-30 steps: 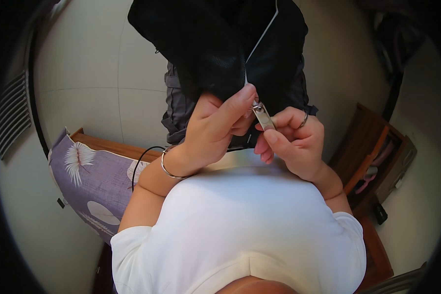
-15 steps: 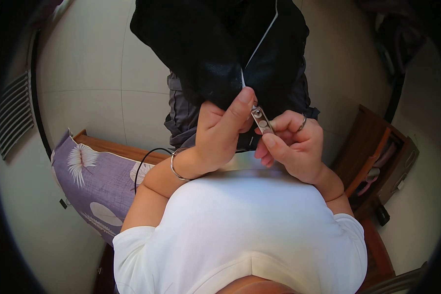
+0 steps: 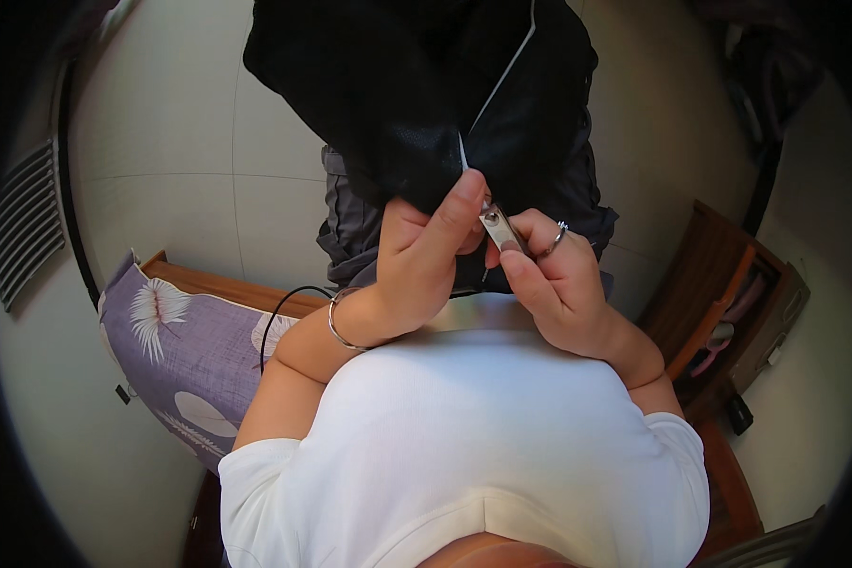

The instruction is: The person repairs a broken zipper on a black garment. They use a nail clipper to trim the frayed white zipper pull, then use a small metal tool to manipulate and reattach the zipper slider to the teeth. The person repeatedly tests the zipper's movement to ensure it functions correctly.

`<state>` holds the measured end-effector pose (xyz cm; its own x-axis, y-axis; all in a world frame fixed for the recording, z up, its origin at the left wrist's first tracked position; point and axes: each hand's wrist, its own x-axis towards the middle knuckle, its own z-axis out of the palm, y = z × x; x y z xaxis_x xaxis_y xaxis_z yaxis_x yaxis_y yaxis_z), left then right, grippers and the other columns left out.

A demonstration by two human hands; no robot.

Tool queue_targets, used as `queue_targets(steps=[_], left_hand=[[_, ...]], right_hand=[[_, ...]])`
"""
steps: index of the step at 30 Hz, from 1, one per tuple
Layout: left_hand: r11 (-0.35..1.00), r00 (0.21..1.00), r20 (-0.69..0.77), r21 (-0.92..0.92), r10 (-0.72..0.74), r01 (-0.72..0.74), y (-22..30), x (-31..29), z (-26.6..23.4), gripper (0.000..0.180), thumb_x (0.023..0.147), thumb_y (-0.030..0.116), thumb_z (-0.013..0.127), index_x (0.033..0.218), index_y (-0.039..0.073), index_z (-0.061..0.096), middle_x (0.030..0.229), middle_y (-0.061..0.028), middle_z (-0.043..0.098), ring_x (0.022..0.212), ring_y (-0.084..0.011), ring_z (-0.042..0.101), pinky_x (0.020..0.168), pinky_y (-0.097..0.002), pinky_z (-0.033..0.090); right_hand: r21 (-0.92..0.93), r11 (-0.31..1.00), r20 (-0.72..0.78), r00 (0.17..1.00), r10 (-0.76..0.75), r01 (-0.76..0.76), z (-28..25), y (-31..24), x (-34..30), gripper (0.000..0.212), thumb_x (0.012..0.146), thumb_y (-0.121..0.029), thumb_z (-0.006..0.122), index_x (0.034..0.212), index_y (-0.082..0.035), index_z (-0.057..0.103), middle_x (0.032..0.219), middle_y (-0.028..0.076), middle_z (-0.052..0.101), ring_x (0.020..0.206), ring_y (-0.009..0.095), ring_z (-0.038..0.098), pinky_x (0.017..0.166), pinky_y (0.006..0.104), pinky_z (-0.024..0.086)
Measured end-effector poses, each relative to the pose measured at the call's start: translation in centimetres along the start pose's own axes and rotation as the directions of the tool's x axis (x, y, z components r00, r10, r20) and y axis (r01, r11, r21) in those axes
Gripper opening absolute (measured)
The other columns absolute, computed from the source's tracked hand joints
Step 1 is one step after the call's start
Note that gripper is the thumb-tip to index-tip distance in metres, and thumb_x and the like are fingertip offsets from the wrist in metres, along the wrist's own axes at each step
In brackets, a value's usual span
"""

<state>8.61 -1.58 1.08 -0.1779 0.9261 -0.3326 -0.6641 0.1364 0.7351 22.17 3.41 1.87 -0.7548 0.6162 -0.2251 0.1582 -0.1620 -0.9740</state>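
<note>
A black garment (image 3: 369, 104) with a thin white line (image 3: 502, 80) along it hangs over my knees. My left hand (image 3: 426, 251) is closed on its near edge, the thumb pressed where the white line ends. Between the thumb and fingers of my right hand (image 3: 559, 284) is a silver nail clipper (image 3: 499, 227), its lever facing up. The clipper's jaw end sits right beside my left thumb and fingertips; what lies between the jaws is too small to make out.
Purple patterned cloth (image 3: 189, 360) covers a wooden piece of furniture on the left, with a black cable (image 3: 275, 322) looping near my left forearm. A wooden cabinet (image 3: 719, 303) with items inside stands on the right. Tiled floor (image 3: 180, 123) lies beyond.
My right thumb has slid up along the clipper and now presses on its lever. The right hand has moved slightly left, and the garment has shifted a little left.
</note>
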Motion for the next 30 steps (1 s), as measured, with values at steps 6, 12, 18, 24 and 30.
queue_targets(steps=[6,12,18,24,30], left_hand=[[1.000,1.000,0.016,0.023,0.009,-0.010,-0.4,0.0,-0.6,0.024,0.089,0.022,0.044,0.072,0.006,0.046,0.061,0.0013,0.044,0.051,-0.0035,0.033,0.047,-0.0181,0.026],[0.994,0.999,-0.009,0.106,0.041,-0.040,-0.4,0.0,-0.6,0.025,0.089,0.020,0.043,0.068,0.006,0.044,0.060,0.0005,0.042,0.052,-0.0058,0.033,0.049,-0.0207,0.027],[0.983,0.993,0.055,0.146,0.106,-0.113,-0.6,0.5,-0.8,0.026,0.090,0.016,0.040,0.065,0.007,0.041,0.058,-0.0003,0.039,0.053,-0.0088,0.032,0.052,-0.0234,0.027],[0.986,0.994,0.042,0.129,0.098,-0.103,-0.9,0.4,-0.9,0.027,0.090,0.015,0.039,0.064,0.008,0.040,0.057,0.0003,0.038,0.054,-0.0083,0.032,0.053,-0.0231,0.028],[0.993,0.995,-0.020,0.078,0.095,-0.093,-1.0,0.0,-0.5,0.027,0.090,0.016,0.039,0.063,0.009,0.039,0.057,0.0011,0.035,0.053,-0.0082,0.030,0.052,-0.0226,0.027]], right_hand=[[0.083,0.994,-0.022,0.997,0.071,-0.069,-0.2,0.0,-0.2,0.013,0.084,-0.013,0.050,0.082,0.000,0.053,0.058,0.003,0.048,0.049,0.009,0.044,0.046,0.0203,0.035],[0.372,0.908,0.088,0.981,0.171,-0.192,-0.5,-0.1,0.0,0.021,0.088,-0.016,0.045,0.073,-0.002,0.051,0.059,0.000,0.049,0.050,0.005,0.042,0.045,0.0184,0.032],[0.449,0.873,0.106,0.981,0.162,-0.192,-0.3,0.2,0.2,0.023,0.089,-0.017,0.044,0.072,-0.003,0.050,0.056,-0.002,0.048,0.049,0.003,0.041,0.045,0.0176,0.031],[0.291,0.944,0.044,0.988,0.149,-0.155,-0.1,-0.1,0.2,0.021,0.087,-0.014,0.046,0.072,-0.002,0.052,0.054,-0.002,0.048,0.048,0.002,0.039,0.044,0.0172,0.031],[0.241,0.961,0.034,0.991,0.133,-0.137,0.2,0.1,0.0,0.019,0.086,-0.014,0.049,0.072,-0.001,0.053,0.052,-0.003,0.046,0.046,0.002,0.038,0.042,0.0176,0.031]])
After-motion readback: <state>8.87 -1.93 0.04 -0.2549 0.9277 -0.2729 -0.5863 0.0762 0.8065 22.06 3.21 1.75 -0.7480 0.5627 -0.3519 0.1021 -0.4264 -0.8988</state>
